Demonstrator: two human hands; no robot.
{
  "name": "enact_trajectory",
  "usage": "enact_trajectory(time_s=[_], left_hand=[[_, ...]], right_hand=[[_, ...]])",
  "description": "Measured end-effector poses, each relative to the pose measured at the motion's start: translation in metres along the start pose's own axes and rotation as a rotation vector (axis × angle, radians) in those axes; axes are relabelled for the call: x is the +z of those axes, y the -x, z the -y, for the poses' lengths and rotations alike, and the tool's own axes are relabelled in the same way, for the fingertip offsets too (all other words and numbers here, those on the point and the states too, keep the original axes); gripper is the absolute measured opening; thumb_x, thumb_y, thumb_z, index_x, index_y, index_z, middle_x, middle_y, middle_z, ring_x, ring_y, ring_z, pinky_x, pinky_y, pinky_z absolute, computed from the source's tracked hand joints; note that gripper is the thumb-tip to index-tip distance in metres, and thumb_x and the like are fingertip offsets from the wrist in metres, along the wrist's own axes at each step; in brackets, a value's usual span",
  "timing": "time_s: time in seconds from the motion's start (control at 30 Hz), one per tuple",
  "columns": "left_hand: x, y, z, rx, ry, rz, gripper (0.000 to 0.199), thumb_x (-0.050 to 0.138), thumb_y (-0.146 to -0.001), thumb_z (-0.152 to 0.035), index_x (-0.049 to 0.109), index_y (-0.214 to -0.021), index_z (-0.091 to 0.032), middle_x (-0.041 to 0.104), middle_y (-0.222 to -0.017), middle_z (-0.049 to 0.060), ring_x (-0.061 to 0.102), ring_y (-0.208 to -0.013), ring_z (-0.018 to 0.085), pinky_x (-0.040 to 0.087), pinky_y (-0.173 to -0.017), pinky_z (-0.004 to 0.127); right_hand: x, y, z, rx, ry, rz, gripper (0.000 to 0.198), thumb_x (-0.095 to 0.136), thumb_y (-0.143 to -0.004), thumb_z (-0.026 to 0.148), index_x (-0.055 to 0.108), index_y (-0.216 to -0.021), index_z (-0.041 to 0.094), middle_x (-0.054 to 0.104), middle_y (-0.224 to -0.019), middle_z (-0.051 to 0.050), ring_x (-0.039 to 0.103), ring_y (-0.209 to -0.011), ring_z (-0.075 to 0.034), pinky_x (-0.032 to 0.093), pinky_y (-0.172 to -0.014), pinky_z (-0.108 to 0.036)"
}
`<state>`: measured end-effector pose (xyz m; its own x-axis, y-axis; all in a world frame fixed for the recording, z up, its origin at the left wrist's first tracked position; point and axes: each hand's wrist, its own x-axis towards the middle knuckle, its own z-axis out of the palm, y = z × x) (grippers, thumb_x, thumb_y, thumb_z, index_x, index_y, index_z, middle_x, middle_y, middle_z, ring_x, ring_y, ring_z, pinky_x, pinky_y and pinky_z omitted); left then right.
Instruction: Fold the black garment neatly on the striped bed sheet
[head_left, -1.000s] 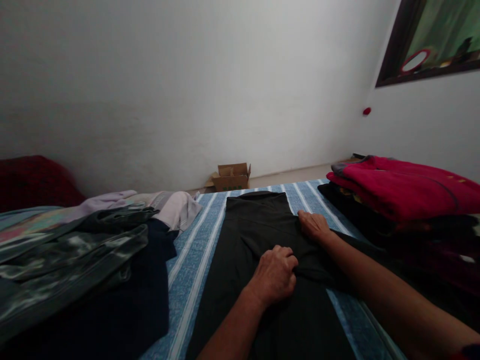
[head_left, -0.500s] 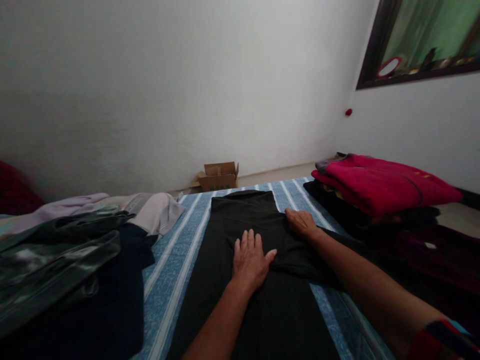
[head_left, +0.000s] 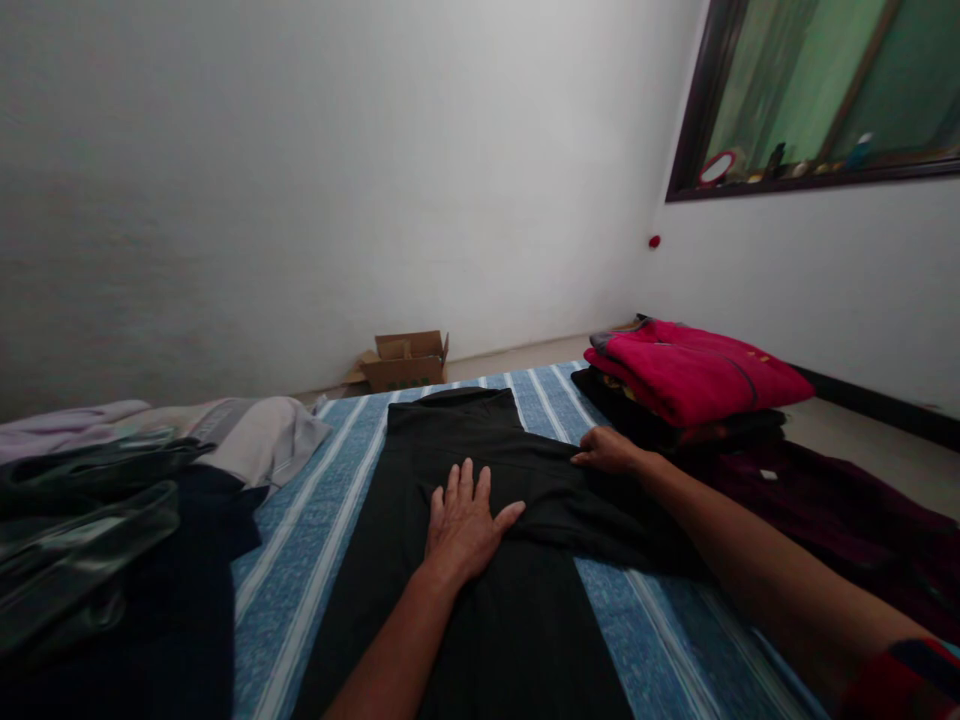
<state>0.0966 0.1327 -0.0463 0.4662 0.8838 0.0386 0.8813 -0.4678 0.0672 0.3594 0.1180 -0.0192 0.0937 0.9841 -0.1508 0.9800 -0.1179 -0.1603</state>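
Note:
A black long-sleeved top (head_left: 457,425) lies spread on a bed with a blue-and-white striped sheet (head_left: 300,540). One sleeve (head_left: 555,490) stretches across to the right. My left hand (head_left: 469,520) rests flat on the middle of the top, fingers spread and thumb out to the side. My right hand (head_left: 607,450) is closed on the upper edge of the sleeve, its fingertips partly hidden. The near end of the top runs out of the picture at the bottom.
At the right, a folded pink garment (head_left: 697,370) tops a stack of dark clothes, with a dark maroon garment (head_left: 832,500) beside it. More clothes (head_left: 97,560) pile up at the left. Past the bed's far edge stands an open cardboard box (head_left: 409,365) by the wall.
My right hand has slid outward to the right along the sleeve, which now looks straighter and flatter. My left hand stays pressed on the top. The view has turned slightly right.

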Motion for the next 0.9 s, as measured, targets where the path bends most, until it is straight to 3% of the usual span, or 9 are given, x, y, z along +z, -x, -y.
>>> enact_trajectory(time_s=[0.13,0.27,0.43,0.57,0.73,0.9], left_hand=[[-0.002,0.000,-0.001,-0.005,0.001,-0.001,0.086,0.019,-0.077,-0.074,0.029,-0.140,-0.016,0.015,-0.149,0.014,0.008,-0.137,0.031,0.015,-0.106,0.050],[-0.002,0.000,-0.002,-0.016,-0.021,-0.010,0.087,0.019,-0.076,-0.075,0.031,-0.140,-0.016,0.017,-0.149,0.016,0.010,-0.137,0.032,0.016,-0.105,0.050],[0.000,-0.002,-0.003,-0.037,-0.050,-0.037,0.086,0.021,-0.077,-0.074,0.034,-0.138,-0.015,0.020,-0.148,0.016,0.013,-0.136,0.033,0.017,-0.105,0.050],[-0.002,-0.004,-0.004,-0.034,-0.054,-0.027,0.087,0.024,-0.075,-0.075,0.035,-0.138,-0.015,0.021,-0.148,0.016,0.013,-0.136,0.034,0.016,-0.105,0.050],[-0.002,-0.005,-0.003,-0.020,-0.058,-0.042,0.087,0.024,-0.075,-0.075,0.035,-0.138,-0.015,0.021,-0.148,0.016,0.012,-0.136,0.033,0.015,-0.105,0.051],[-0.004,-0.003,-0.005,-0.002,-0.082,-0.084,0.080,0.030,-0.078,-0.069,0.037,-0.136,-0.014,0.025,-0.146,0.017,0.015,-0.136,0.033,0.015,-0.104,0.052]], right_hand=[[0.006,0.009,-0.004,0.023,0.069,-0.067,0.032,0.044,-0.088,0.045,0.066,-0.092,0.021,0.067,-0.098,-0.008,0.060,-0.094,-0.019,0.039,-0.070,-0.024],[0.011,0.014,-0.001,0.073,0.137,-0.106,0.037,0.039,-0.090,0.047,0.063,-0.096,0.019,0.066,-0.097,-0.011,0.061,-0.095,-0.022,0.040,-0.073,-0.027],[-0.001,0.031,0.007,0.153,0.205,-0.199,0.027,0.042,-0.090,0.032,0.056,-0.106,0.015,0.062,-0.105,-0.014,0.059,-0.097,-0.024,0.041,-0.073,-0.030],[-0.010,0.080,0.022,0.176,0.220,-0.265,0.024,0.040,-0.091,0.030,0.056,-0.102,0.017,0.060,-0.103,-0.010,0.058,-0.094,-0.022,0.040,-0.068,-0.027],[0.013,0.163,0.033,0.186,0.188,-0.335,0.015,0.043,-0.088,0.025,0.058,-0.086,0.021,0.061,-0.091,-0.006,0.056,-0.087,-0.020,0.039,-0.070,-0.028],[0.032,0.203,0.016,0.395,0.110,-0.413,0.017,0.041,-0.089,0.029,0.057,-0.085,0.022,0.061,-0.091,-0.007,0.058,-0.087,-0.022,0.041,-0.065,-0.029]])
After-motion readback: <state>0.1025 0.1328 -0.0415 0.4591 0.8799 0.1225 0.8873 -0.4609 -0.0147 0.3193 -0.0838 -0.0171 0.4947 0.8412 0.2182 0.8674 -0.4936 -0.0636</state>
